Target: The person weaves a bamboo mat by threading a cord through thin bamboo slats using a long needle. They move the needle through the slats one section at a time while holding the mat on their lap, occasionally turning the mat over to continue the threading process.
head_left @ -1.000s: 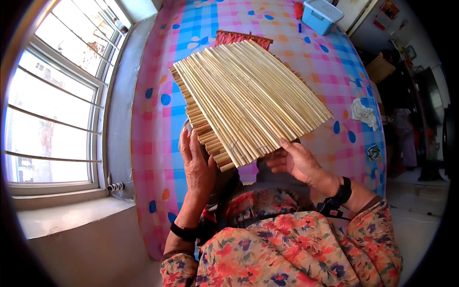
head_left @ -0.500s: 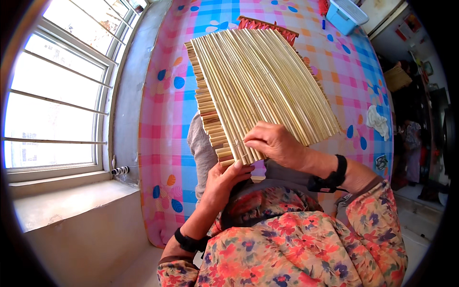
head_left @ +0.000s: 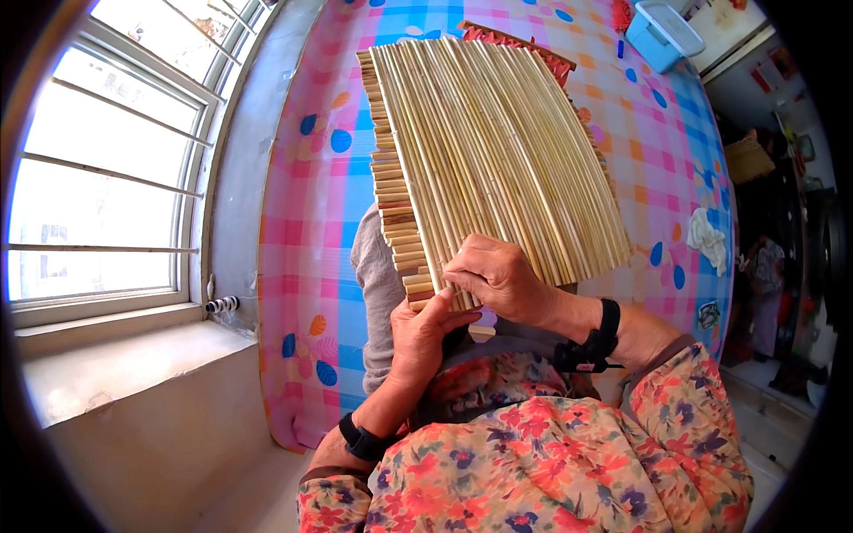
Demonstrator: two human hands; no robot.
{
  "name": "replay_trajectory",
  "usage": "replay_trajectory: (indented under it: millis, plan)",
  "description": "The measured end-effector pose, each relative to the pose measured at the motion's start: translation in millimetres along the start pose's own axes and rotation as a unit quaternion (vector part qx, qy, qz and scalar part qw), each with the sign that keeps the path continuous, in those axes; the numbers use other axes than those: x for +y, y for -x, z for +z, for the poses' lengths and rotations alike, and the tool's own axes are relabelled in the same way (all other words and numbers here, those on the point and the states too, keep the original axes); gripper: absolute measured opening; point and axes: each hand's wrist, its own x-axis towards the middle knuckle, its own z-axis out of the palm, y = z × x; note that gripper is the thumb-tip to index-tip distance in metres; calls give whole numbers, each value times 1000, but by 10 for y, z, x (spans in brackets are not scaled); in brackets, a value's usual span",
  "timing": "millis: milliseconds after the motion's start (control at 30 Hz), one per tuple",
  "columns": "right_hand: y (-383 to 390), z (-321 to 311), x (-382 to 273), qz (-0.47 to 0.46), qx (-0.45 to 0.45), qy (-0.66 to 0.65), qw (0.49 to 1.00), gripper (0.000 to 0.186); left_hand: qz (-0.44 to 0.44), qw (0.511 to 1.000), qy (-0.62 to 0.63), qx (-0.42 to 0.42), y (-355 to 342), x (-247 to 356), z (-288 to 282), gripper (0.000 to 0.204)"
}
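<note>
Pink-and-blue checked cloth covers the surface (head_left: 311, 222) beside a bright window (head_left: 98, 178), where both hands' fingers (head_left: 471, 271) pinch the pale slatted bamboo mat (head_left: 498, 151) at its near corner.

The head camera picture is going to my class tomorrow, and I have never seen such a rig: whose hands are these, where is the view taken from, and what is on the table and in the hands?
The camera sits on the person's head and looks down, so the hands are the wearer's own; its wide lens bends straight edges. The left hand and right hand grip the near edge of a mat of thin pale sticks, lifted over a table with a pink and blue checked cloth. A grey cloth lies under the mat. A blue tub and a white rag rest on the table. A window is on the left.
</note>
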Motion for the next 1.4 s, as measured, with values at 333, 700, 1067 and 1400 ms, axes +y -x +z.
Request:
replay_trajectory:
  millis: [333,700,1067,1400]
  plan:
    - [-137,-482,-277,76,138,-312,937,10,-19,998,-56,9,-44,53,-78,29]
    - [-382,-594,-582,247,6,-368,896,12,32,998,-47,31,-116,-69,-151,29]
    - [-366,-472,-375,259,-92,-82,958,13,7,997,81,7,-91,-39,-2,20]
    - [-268,-456,-561,369,-65,-379,846,19,47,997,30,57,-193,-200,-111,8]
